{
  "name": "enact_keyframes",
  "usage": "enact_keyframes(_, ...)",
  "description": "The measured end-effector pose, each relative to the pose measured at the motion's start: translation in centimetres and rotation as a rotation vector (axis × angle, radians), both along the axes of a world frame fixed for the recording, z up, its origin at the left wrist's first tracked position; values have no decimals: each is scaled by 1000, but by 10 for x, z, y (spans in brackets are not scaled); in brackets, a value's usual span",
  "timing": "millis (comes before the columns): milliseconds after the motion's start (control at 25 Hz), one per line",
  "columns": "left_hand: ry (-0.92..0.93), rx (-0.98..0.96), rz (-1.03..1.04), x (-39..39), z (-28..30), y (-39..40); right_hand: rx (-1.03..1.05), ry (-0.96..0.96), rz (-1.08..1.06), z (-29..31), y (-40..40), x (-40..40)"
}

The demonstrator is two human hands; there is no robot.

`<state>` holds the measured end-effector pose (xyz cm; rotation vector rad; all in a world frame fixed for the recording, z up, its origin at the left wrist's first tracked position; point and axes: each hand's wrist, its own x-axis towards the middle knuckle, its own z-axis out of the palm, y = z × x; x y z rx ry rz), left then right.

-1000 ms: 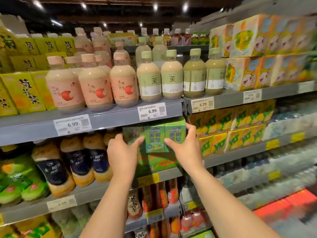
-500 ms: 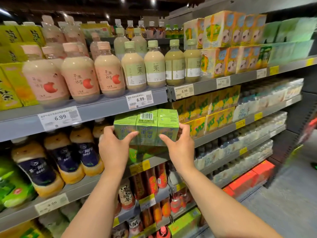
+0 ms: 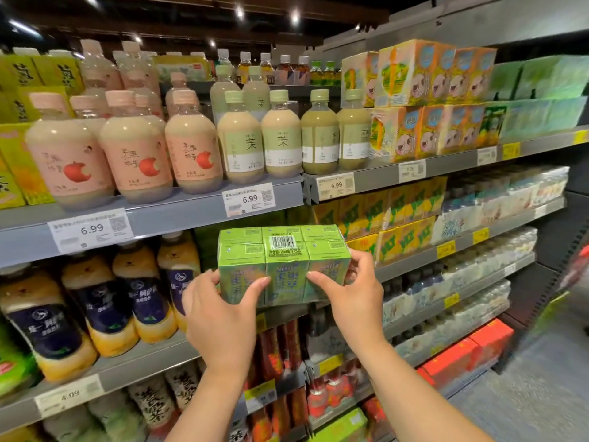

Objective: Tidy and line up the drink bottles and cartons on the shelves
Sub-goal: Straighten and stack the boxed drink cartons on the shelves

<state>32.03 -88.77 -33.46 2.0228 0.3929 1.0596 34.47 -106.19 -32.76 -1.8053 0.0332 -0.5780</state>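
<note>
Hands: left hand (image 3: pixel 220 317) and right hand (image 3: pixel 357 298) each grip one end of the pack (image 3: pixel 282 264), thumbs on its front face, fingers wrapped round the sides.
Pack: green six-carton tea multipack in shrink film, held clear of the shelf, level, barcode top turned up toward the camera.
Change: a second ago the pack sat back in its slot on the second shelf, with the hands only closing on it; half a second ago it was already lifted; now it is drawn further out toward the person and its top shows fully.
Meaning: my reading is that the pack is out for repositioning, so the lining-up of this slot is under way, not finished.
Slot: the dark green gap (image 3: pixel 207 247) behind the pack, between the bottles (image 3: pixel 137 298) on the left and the yellow cartons (image 3: pixel 392 224) on the right; what remains inside it is hidden by the pack.
Shelf edge: the grey rail (image 3: pixel 153 362) lies just below the pack, not touching it.
Upper shelf: pink bottles (image 3: pixel 140 154) and pale green bottles (image 3: pixel 282 138) stand in rows facing front, price tags (image 3: pixel 248 199) below them.
Next: likely set the pack back square to the rail, label forward, beside the yellow cartons.
Risk: slippery film; the pack could tip if one hand lets go.
</note>
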Motion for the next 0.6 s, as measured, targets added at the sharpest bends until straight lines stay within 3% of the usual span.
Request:
enact_keyframes(160,-95,-79,-153,-5,6,-41,-20,21,-21,12,-44,-9)
enact_keyframes(360,-211,-12,-282,2,19,-102,49,-21,-112,16,-109,-19)
enact_keyframes(600,-339,-25,-467,42,43,-264,121,-161,-273,40,-268,-15)
